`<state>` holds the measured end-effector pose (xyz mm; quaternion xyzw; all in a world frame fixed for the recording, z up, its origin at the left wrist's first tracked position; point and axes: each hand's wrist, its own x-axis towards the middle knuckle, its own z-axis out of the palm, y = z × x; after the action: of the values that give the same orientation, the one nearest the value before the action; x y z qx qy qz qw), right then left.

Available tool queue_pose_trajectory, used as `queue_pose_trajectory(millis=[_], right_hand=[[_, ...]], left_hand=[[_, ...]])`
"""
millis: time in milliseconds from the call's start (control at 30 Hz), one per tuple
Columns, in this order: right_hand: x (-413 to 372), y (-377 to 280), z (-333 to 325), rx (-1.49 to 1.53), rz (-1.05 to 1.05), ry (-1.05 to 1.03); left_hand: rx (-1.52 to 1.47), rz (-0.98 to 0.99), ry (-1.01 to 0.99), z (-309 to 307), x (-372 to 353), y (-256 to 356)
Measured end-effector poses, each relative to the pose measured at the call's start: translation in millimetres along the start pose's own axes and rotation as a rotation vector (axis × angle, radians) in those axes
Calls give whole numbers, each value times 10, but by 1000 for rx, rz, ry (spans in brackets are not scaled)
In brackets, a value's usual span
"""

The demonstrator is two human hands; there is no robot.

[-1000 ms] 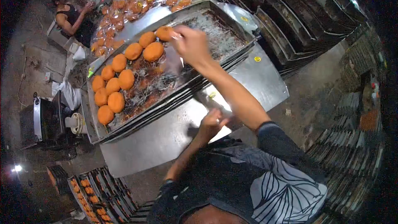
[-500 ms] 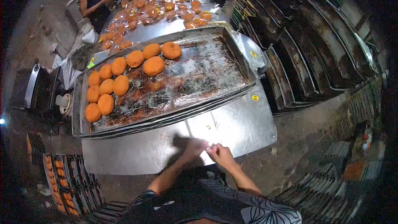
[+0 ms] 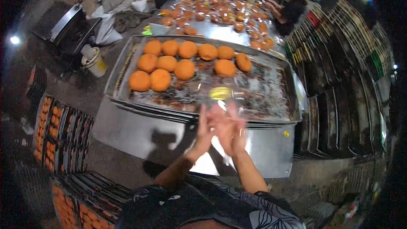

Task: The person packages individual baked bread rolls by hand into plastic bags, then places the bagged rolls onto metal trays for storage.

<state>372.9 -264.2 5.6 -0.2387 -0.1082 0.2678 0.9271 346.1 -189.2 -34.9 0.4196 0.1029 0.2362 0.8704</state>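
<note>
Open from above over the bare right end of the shallow rectangular metal tray [image 3: 271, 89], but walled by its raised rim. Blocked along the far side and left part by round orange-brown breads [image 3: 160, 79], closely set. Obstructed at the near middle by a clear plastic bag with a yellow label [image 3: 220, 93], left hand [image 3: 204, 131] and right hand [image 3: 232, 135]. Passable over the smooth grey metal worktop [image 3: 271, 146], near right. Crowded beyond by bagged breads [image 3: 239, 26].

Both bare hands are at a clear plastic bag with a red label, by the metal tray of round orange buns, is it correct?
The head view shows a yellow label, not red. The left hand and right hand are at the clear plastic bag, by the metal tray of round orange buns.
</note>
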Motion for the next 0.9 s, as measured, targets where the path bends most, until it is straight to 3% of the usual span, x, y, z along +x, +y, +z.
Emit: queue_pose_trajectory(millis=[67,133,167,200,233,267,300,333,367,433,500,567,667,733,767,800,867,900], right_hand=[[288,502,119,-99,502,-1],[952,668,308,-1223,487,-606],[1374,869,394,-1491,92,-679],[1858,1055,579,-1686,-66,-473],[2511,1461,420,-1710,-534,-326],[3020,1690,410,-2000,-417,-252],[3465,1926,335,-2172,-697,-158],[3628,1971,377,-2279,-388,-88],[3761,1980,411,-2351,-88,-28],[3837,2156,61,-2385,-399,125],[3675,1875,16,-2442,-66,-58],[3445,1547,-338,-2595,-64,-194],[2895,1104,-498,-2786,-194,-186],[2773,986,-702,-2855,-190,-32],[2787,912,-510,-2785,-37,-58],[2885,838,-542,-2667,-34,-44],[2616,781,-139,-2230,-554,-8],[2348,820,153,-2049,-761,-148]], left_hand=[[-136,-195,-94,-679,337,601],[-232,-222,-112,-1438,464,931],[-261,-232,-116,-1725,501,1048],[-411,22,78,-1898,483,1114],[-550,282,267,-2046,504,1174],[-534,285,268,-2062,538,1264],[-469,264,344,-1977,521,1385],[-403,245,425,-1934,484,1450],[-393,196,539,-1986,495,1476],[-461,228,514,-2181,525,1524],[-571,223,477,-2351,581,1499],[-626,187,468,-2458,634,1544],[-647,214,353,-2608,738,1605],[-737,198,509,-2428,864,1787],[-731,178,520,-2345,924,1826],[-688,212,504,-2259,1006,1860],[-633,236,469,-2166,1039,1874],[-616,267,492,-2114,1066,1866]])
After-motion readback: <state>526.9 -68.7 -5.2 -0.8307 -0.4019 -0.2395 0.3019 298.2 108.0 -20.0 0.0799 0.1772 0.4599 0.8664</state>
